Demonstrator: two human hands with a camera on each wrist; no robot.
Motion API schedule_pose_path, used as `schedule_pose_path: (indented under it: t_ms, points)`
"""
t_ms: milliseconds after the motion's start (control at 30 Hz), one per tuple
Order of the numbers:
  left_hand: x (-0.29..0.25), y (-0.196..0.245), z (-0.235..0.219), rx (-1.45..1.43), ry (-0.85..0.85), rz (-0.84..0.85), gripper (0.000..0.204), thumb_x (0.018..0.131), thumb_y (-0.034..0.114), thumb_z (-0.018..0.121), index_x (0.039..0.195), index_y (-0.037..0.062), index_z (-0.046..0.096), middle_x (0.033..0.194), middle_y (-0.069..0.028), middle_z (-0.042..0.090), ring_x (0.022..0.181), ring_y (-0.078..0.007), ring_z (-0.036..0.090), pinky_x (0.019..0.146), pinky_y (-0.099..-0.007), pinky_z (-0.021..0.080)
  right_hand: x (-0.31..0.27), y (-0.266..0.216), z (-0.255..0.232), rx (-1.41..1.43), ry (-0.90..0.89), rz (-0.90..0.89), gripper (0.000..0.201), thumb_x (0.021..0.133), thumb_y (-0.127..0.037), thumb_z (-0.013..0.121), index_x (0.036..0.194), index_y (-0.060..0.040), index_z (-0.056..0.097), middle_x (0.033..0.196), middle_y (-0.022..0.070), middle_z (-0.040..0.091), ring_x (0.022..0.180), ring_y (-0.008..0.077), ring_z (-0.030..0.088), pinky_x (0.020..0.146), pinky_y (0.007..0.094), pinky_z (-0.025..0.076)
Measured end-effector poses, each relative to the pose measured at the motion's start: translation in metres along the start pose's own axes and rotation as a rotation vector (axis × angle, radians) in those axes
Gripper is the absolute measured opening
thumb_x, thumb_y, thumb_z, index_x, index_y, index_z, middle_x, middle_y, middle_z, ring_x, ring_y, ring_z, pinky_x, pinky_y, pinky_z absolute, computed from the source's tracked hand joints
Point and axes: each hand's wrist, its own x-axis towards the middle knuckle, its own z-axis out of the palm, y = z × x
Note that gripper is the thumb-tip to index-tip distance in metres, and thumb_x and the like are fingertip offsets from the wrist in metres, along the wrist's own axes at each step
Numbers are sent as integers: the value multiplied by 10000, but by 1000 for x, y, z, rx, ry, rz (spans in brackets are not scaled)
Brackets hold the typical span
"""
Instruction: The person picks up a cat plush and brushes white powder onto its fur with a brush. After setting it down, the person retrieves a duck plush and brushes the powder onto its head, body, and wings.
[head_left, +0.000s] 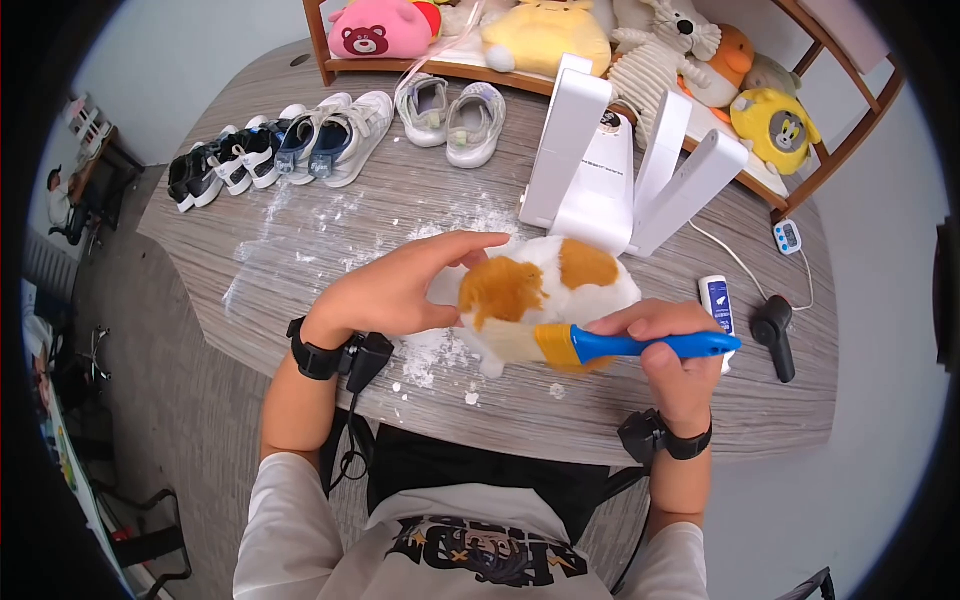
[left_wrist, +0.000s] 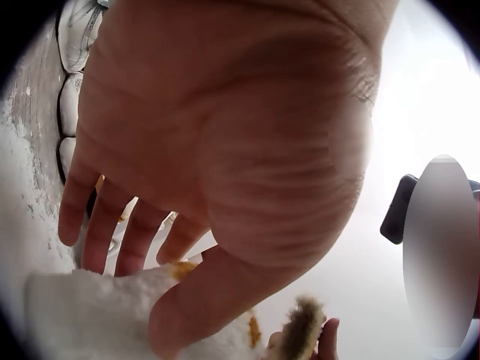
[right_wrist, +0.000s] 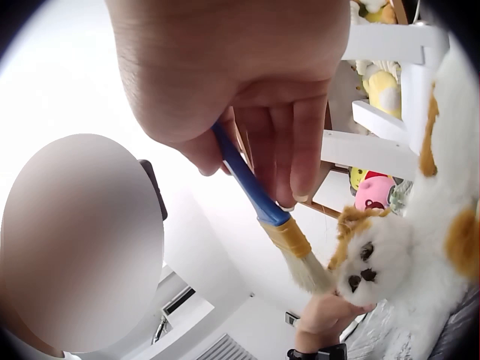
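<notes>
the plush cat [head_left: 590, 265] lies on the counter [head_left: 780, 415], at the centre of the head frame. the right hand [head_left: 675, 345], right of centre, pinches the brush [head_left: 600, 346] (blue handle, pale bristles). the left hand [head_left: 395, 285], left of centre, holds its fingers spread beside the cat.

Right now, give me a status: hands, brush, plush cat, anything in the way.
Right hand grips brush, bristles at head of plush cat on table. Left hand by head, near bristles, possibly in the way. White device just beyond.
</notes>
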Motion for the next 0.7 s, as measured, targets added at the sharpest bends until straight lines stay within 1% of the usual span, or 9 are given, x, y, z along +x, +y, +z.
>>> schedule_pose_path:
  t_ms: [67,200,267,400,467,500,533,600,700]
  points:
    - [-2,-1,-2,23,-22,14,893,661,-44,746,1473,119,414,1222,-120,567,1087,-246,554,1008,-367,436,3,3,-1,-137,-103,-89,142,881,-89,704,948,27,657,874,155,711,877,247,714,770,346,563]
    - [0,2,-1,27,-39,19,874,651,-55,738,1456,106,439,1222,-121,555,1082,-257,552,1008,-369,431,-9,-6,-5,-367,-11,12,162,883,-99,707,968,28,653,875,141,703,901,253,715,766,359,571]
    - [2,1,0,-29,-12,187,852,646,-68,730,1439,89,460,1292,-133,533,1146,-270,545,1037,-368,414,-12,-8,-4,-27,91,100,145,862,-75,715,965,20,677,925,138,712,836,230,711,732,334,560]
    - [5,4,0,-26,-43,260,830,649,-80,721,1426,75,472,1357,-148,517,1235,-289,519,1067,-377,399,-6,-2,9,41,46,62,116,864,-66,704,942,17,680,903,127,707,748,202,689,669,301,538]
    - [5,6,1,-79,-56,263,800,656,-91,703,1411,68,490,1395,-149,512,1296,-302,490,1091,-388,383,0,3,6,-477,-125,-171,136,891,-88,684,971,20,661,906,144,704,685,188,660,627,282,514]
    - [6,5,2,-82,-52,262,800,656,-91,703,1411,68,490,1395,-149,512,1296,-302,490,1091,-388,383,1,4,-2,-567,-159,-245,160,908,-114,669,994,17,640,870,157,699,688,191,664,621,284,516]
    - [6,3,2,-74,-77,266,791,656,-96,695,1404,67,498,1386,-146,523,1291,-303,495,1092,-392,383,-5,5,-5,-567,-169,-243,160,908,-114,669,994,17,640,870,157,699,688,191,664,621,284,516]
    - [5,-1,3,-67,-89,266,782,655,-100,686,1398,65,506,1376,-142,533,1286,-304,500,1094,-395,383,-18,7,-6,-255,205,-167,142,902,-105,663,977,14,645,821,156,692,665,199,660,615,282,510]
    - [8,-3,1,-59,-123,286,803,686,-130,633,1433,120,474,1350,-138,541,1242,-323,523,1069,-390,411,-8,2,5,-171,101,-162,123,895,-89,656,963,13,648,783,157,685,649,206,664,599,286,515]
